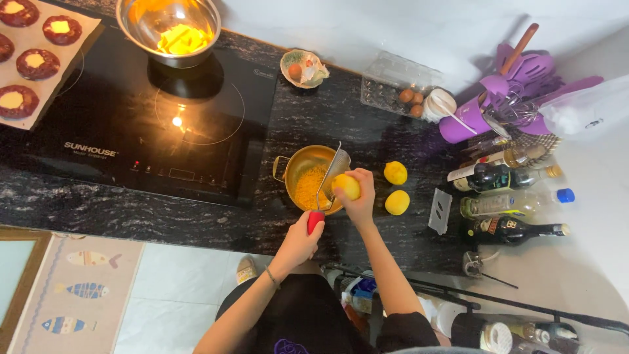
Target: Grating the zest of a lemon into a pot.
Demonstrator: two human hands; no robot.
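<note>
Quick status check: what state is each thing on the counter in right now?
Left hand: gripping red-handled metal grater
Right hand: pressing yellow lemon to grater
Small golden pot: holds yellow zest
Two spare lemons: whole, on counter
Steel bowl: holds yellow chunks
Clear egg carton: open

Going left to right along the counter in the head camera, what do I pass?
Tray of cookies → steel bowl on the cooktop → gold pot → two loose lemons → row of bottles.
</note>
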